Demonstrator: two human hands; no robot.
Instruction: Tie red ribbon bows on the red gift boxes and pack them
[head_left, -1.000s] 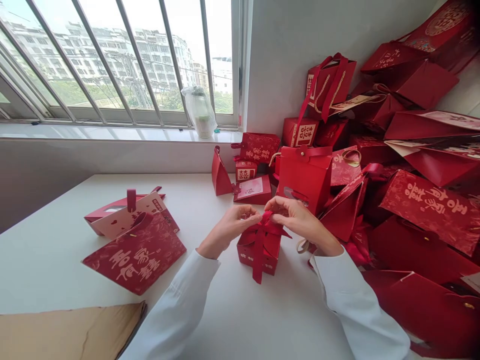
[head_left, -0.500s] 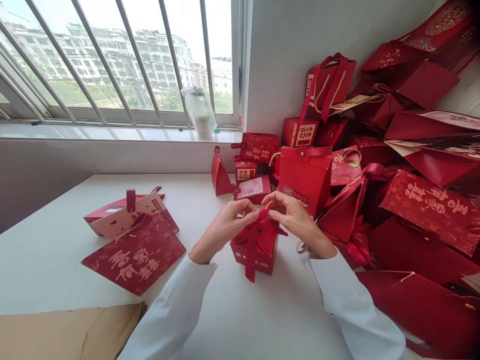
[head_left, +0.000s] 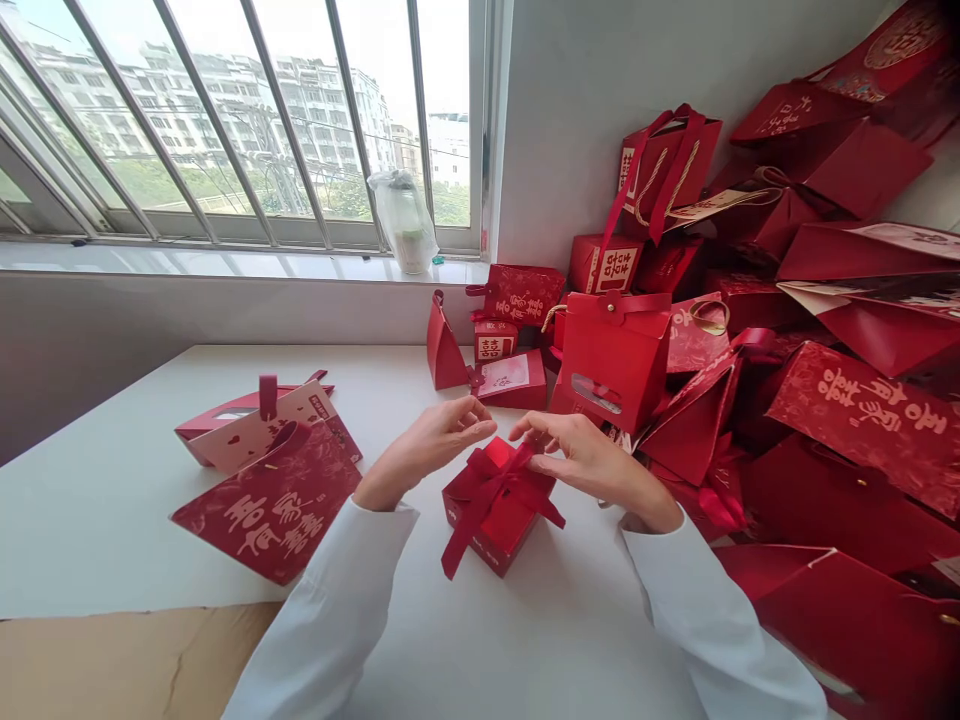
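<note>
A small red gift box [head_left: 504, 540] sits turned at an angle on the white table in front of me, with pale lettering along its lower side. A red ribbon [head_left: 474, 515] is tied in a bow over its top, and its tails hang down over the sides. My left hand [head_left: 431, 440] hovers just beyond the box's upper left, fingers loosely bent and holding nothing. At the upper right of the bow is my right hand [head_left: 581, 455], thumb and fingers apart. Whether its fingertips touch the ribbon I cannot tell.
Many red gift boxes and bags [head_left: 810, 480] are heaped along the right side. Flat-sided red boxes [head_left: 277, 500] stand on the left of the table [head_left: 397, 640]. Brown cardboard [head_left: 127, 660] lies at lower left. A plastic-wrapped cup [head_left: 405, 225] stands on the windowsill.
The fingers of both hands have come off the ribbon's top and spread apart. The gift box has turned and tipped, so its top and bow face me more.
</note>
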